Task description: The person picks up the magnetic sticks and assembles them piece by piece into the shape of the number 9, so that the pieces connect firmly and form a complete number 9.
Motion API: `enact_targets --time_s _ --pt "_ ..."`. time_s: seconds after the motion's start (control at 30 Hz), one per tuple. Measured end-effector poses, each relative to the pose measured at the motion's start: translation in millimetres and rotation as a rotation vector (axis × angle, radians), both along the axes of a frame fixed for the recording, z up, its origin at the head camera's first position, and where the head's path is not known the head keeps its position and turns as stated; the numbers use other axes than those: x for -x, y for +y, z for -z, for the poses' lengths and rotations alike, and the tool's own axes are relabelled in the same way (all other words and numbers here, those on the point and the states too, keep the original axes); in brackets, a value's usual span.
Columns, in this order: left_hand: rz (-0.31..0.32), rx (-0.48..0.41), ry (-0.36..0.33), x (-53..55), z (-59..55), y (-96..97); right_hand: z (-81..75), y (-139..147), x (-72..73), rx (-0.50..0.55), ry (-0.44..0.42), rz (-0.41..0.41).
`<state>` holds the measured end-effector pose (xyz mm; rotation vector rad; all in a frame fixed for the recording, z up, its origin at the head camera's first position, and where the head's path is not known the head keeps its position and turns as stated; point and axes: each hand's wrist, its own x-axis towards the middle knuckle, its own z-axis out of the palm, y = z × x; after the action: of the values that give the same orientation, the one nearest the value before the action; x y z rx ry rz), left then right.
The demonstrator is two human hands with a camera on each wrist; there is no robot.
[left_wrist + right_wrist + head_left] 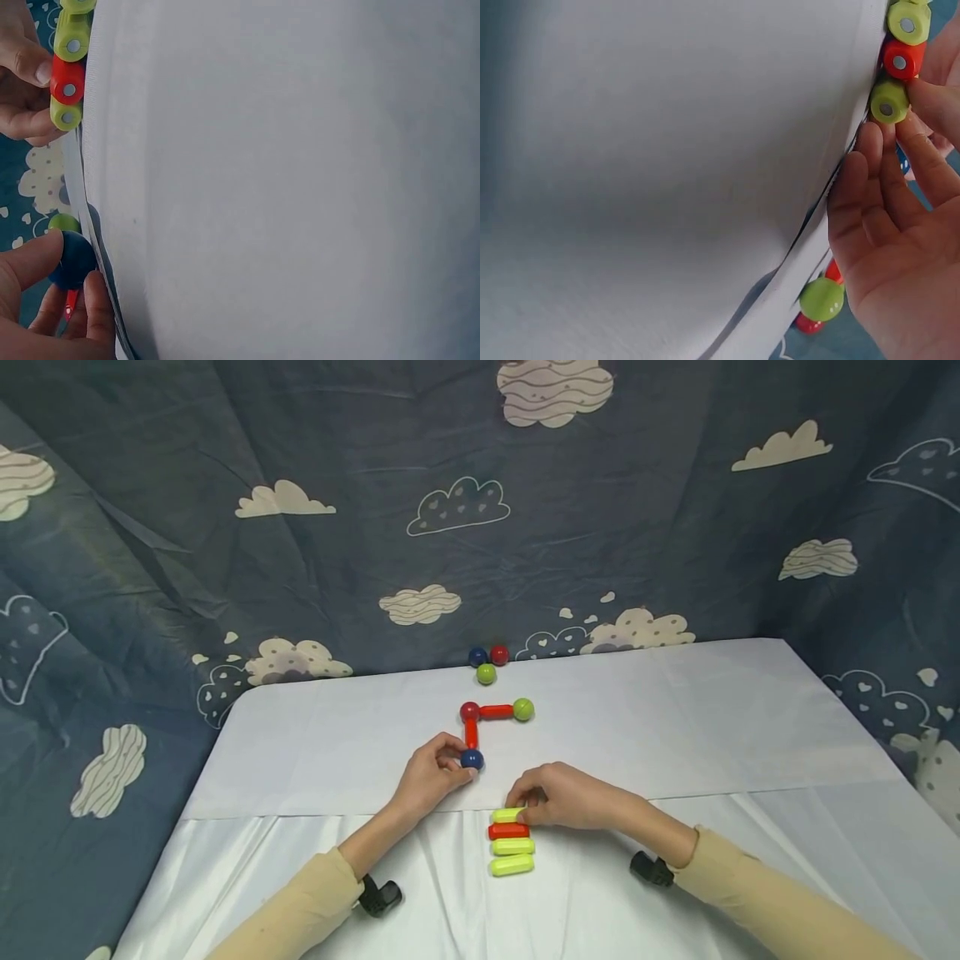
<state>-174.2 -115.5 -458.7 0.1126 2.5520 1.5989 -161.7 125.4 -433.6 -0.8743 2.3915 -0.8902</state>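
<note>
My left hand [435, 770] pinches a blue ball [472, 760] between thumb and fingers. That ball sits at the near end of a red rod [471, 734], whose far end meets a red ball [469, 712]. A second red rod [496, 712] runs right from there to a green ball [523, 709], making an L shape. My right hand [567, 795] pinches the farthest yellow-green rod [507, 815] of a short row. Nearer in the row lie a red rod [508, 831] and two yellow-green rods [513, 846]. The right wrist view shows a grey disc on the end of the pinched yellow-green rod [889, 101].
Behind the L shape, a blue ball [477, 657], a red ball [499, 654] and a green ball [486, 674] sit together near the back edge. White cloth [675, 718] covers the table, with a seam across it. A dark cloud-print curtain [360, 560] hangs behind.
</note>
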Motion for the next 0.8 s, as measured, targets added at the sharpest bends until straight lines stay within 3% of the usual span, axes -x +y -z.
enact_targets --time_s 0.2,0.4,0.8 --pt "0.003 0.007 -0.001 0.7 0.4 -0.3 1.9 -0.7 6.9 0.022 0.007 0.043" --pt "0.010 0.006 0.001 0.4 0.5 -0.2 4.7 -1.2 25.2 0.098 -0.009 0.103" --pt "-0.003 0.011 0.003 -0.3 -2.6 0.0 5.6 -9.6 54.9 0.122 0.012 0.133"
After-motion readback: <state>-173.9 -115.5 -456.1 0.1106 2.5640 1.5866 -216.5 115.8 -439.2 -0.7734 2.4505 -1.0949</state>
